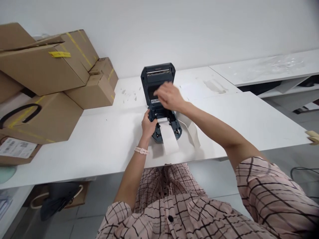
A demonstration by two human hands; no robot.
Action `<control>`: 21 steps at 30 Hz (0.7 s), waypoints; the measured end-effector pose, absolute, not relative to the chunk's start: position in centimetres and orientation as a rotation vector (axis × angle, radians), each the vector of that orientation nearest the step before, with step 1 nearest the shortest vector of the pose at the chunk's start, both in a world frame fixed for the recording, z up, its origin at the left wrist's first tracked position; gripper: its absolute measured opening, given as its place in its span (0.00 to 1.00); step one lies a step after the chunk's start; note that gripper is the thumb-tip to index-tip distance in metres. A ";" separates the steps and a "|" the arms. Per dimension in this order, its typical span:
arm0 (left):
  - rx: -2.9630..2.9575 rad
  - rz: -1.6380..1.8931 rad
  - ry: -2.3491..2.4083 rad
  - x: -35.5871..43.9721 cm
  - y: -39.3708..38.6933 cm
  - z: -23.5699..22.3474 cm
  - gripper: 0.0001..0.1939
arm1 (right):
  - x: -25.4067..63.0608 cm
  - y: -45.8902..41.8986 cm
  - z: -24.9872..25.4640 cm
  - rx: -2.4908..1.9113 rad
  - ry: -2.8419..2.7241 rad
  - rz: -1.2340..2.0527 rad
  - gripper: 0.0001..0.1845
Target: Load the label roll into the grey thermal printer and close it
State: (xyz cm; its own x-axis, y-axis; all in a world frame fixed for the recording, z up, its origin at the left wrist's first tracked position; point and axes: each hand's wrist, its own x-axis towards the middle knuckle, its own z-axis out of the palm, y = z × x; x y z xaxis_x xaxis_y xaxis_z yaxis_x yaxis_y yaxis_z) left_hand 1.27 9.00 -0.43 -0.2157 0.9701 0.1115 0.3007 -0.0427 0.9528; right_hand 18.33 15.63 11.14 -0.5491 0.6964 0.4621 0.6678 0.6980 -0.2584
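Observation:
A dark grey label printer [177, 130] stands on the white table with its lid [159, 71] raised. White label paper [168, 136] runs from inside it over the front edge onto the tabletop. My left hand [149, 125] grips the left side of the printer's base, thumb over the rim. Above the open body, in front of the lid, is my right hand [169, 96] with its fingers curled in. Whatever those fingers may hold is hidden. Behind the base, on its right, another strip of white paper [193, 132] hangs down to the table.
Cardboard boxes [59, 63] are piled on the left of the table [104, 139], some with yellow tape. Behind is a white wall. Clear plastic [279, 66] lies on the surface at the far right. A dark bag [58, 199] sits below the table at left.

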 end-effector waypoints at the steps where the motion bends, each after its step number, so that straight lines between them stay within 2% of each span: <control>1: 1.370 1.295 1.570 1.3 9.0 -0.4 0.39 | 18.1 15.0 10.2 -1.081 -2.525 0.058 0.21; 4: 1.381 1.315 1.567 1.4 8.7 -0.1 0.39 | 17.7 13.9 7.7 -1.207 -2.870 0.057 0.17; 9: 1.445 1.296 1.649 1.4 7.9 1.2 0.44 | 17.3 15.1 6.7 -1.180 -3.157 0.165 0.20; 13: 1.440 1.301 1.669 1.5 7.5 1.7 0.44 | 17.5 16.3 7.4 -1.151 -3.177 0.383 0.21; 17: 1.411 1.332 1.641 1.5 7.4 1.7 0.43 | 17.8 17.2 7.6 -1.143 -3.143 0.753 0.24; 21: 1.448 1.302 1.653 1.5 7.5 1.5 0.44 | 18.0 17.7 7.8 -1.061 -3.144 0.850 0.31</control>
State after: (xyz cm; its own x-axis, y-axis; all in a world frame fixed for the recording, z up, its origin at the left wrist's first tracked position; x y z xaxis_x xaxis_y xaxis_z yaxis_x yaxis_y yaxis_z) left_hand 1.46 7.50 1.54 -0.2435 0.9547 0.1708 0.3898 -0.0649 0.9186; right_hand 18.04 17.72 7.78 -0.7721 0.4877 -0.4075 0.6266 0.6911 -0.3601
